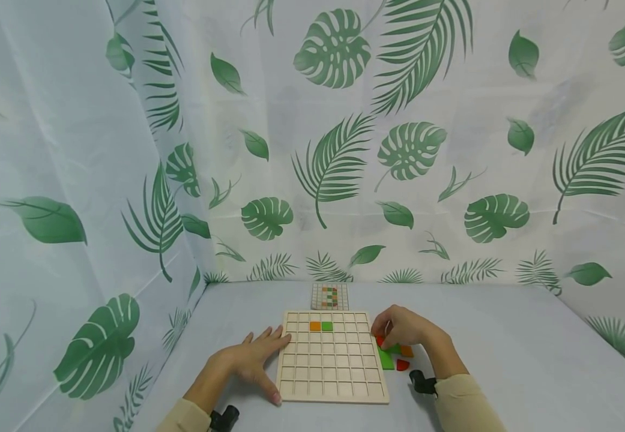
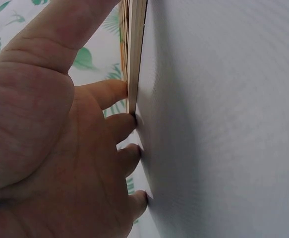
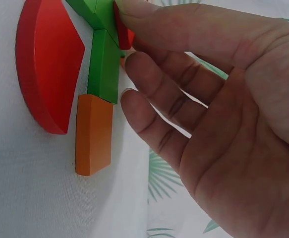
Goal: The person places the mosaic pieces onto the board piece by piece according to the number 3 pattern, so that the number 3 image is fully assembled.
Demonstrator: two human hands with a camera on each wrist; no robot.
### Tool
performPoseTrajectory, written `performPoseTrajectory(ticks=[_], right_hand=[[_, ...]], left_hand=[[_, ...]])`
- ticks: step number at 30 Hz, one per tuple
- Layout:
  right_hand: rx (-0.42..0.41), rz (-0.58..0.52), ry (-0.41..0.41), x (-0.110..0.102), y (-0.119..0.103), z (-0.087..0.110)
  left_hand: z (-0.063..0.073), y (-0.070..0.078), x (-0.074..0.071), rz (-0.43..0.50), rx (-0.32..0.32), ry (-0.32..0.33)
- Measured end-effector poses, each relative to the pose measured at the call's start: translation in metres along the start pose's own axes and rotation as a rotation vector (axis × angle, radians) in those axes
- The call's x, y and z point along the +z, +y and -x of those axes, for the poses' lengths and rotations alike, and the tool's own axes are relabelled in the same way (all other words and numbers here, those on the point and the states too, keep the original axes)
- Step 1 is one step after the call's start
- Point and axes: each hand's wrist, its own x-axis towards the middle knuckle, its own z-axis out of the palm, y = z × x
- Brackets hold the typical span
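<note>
A pale wooden grid board (image 1: 334, 360) lies flat, with an orange square (image 1: 315, 326) and a green square (image 1: 327, 326) side by side in an upper row. My left hand (image 1: 255, 359) is spread along its left edge, fingertips and thumb at the rim. In the left wrist view, the board's side (image 2: 136, 64) stands by the fingers. Off the board's right edge, my right hand (image 1: 404, 327) pinches a red piece (image 3: 124, 29) between thumb and fingers, over a small pile. Its shape is mostly hidden by the thumb.
Under and beside my right hand lie green blocks (image 3: 103, 67), an orange block (image 3: 93, 134) and a red quarter-round piece (image 3: 50, 69). Behind the board is a pattern card (image 1: 330, 296) with a coloured grid. A leaf-print curtain (image 1: 344, 150) closes off the table's back and left.
</note>
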Motion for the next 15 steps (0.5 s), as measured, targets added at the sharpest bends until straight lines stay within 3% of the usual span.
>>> performPoseTrajectory(ticks=[15], right_hand=[[0.003,-0.001,0.002,0.0021,-0.0017,0.0022]], left_hand=[[0.0,-0.0019,0.001,0.009,0.004,0.002]])
